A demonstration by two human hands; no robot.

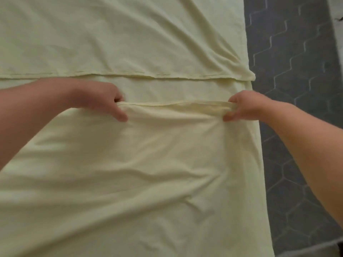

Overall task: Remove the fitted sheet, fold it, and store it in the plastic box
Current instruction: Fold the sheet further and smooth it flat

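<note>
I see the sheet (148,173), pale yellow, spread flat and filling most of the view from the near edge to the far edge. It lies in layers. A near layer ends at a folded edge (176,104) that runs straight between the two hands. Beyond it a narrow band of a lower layer shows, and beyond that a far layer ends at a hem (130,75) running across the full width. The left hand (100,99) grips the left end of the folded edge, with the thumb on top of the cloth and the fingers curled under it. The right hand (245,106) pinches the right end of the same edge, thumb below and fingers above, with cloth bunched in the pinch. The edge is taut between the hands and soft creases spread across the near layer. Both forearms are bare. The surface under the sheet is covered, so I cannot tell what it is. A floor (297,89) of dark hexagonal tiles runs along the sheet's right side.
</note>
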